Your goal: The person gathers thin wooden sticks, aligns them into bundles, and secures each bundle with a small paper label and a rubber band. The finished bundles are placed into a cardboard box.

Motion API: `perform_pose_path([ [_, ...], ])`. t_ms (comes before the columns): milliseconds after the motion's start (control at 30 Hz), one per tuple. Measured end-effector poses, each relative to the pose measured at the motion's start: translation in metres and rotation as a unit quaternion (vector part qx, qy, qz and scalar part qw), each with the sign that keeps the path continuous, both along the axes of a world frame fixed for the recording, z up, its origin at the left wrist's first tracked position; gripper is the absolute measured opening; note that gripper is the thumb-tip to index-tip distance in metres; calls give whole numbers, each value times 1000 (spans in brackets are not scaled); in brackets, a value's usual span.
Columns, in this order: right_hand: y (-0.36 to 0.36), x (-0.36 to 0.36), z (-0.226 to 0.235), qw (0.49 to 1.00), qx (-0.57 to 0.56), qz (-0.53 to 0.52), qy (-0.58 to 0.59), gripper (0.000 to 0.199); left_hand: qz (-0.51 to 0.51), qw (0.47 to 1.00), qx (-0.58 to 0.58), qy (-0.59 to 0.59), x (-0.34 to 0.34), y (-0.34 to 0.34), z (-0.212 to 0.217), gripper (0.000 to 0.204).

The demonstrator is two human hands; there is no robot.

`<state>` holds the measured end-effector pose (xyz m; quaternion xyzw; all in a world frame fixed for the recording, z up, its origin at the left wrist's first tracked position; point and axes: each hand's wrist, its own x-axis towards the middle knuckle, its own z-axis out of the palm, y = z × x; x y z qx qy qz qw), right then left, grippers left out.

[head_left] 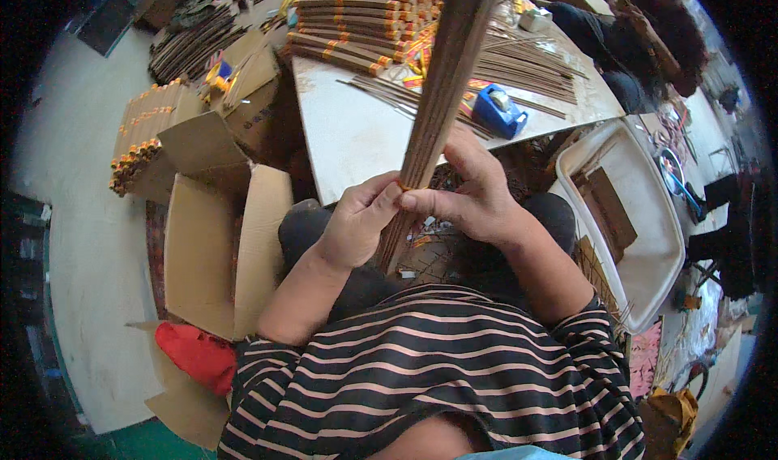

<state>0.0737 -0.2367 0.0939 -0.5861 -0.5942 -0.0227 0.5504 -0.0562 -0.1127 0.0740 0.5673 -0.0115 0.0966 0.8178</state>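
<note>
We've got the bundle of long, thin brown sticks (442, 79) in both hands, above the lap and in front of the table's near edge. It's tilted, upper end leaning right; in view, that end overlaps the tabletop. Something small and orange shows at the thumb tips; can't tell what.

Our left hand (354, 221): fingers curled closed around the lower part of the bundle, thumb pressed on it. Our right hand (478, 192): thumb laid on the front, its tip just beside the left thumb, fingers part-spread and passing behind. Both have hold of the bundle; right fingertips hidden.

Table with a white top (340, 140): blue plastic tape dispenser (502, 113) near the near edge, right of the bundle. Loose brown sticks (531, 72) spread toward the right end. Toward the far edge, a stack of brown stick bundles with yellow-and-red bands (348, 24), lowest ones reaching the left edge.

Left of the table: open brown cardboard box (203, 249), flaps up, red cloth (197, 356) by its near end. Beyond its far-left corner, a second pile of banded bundles (150, 124).

By the table's near right corner: white plastic tub (671, 241), flat brown cardboard piece (608, 217) inside. A person in dark clothing (587, 34) is past the right end.
</note>
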Motion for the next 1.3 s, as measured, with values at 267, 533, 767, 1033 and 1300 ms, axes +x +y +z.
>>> perform_pose_path([
  [267,3,7,-14,998,-9,12,57,44,-56,981,-172,67,8,-1,-10,41],
  [533,25,18,-28,906,-129,103,390,34,-12,976,-202,81,27,9,-16,32],
  [767,75,112,-89,927,-179,-131,301,26,95,981,-170,4,65,51,-14,35],
  [1033,144,232,-113,841,-424,-334,45,41,97,956,-272,-55,84,103,-45,34],
  [1300,173,234,-120,806,-477,-351,12,34,111,943,-313,-9,79,122,-57,34],
])
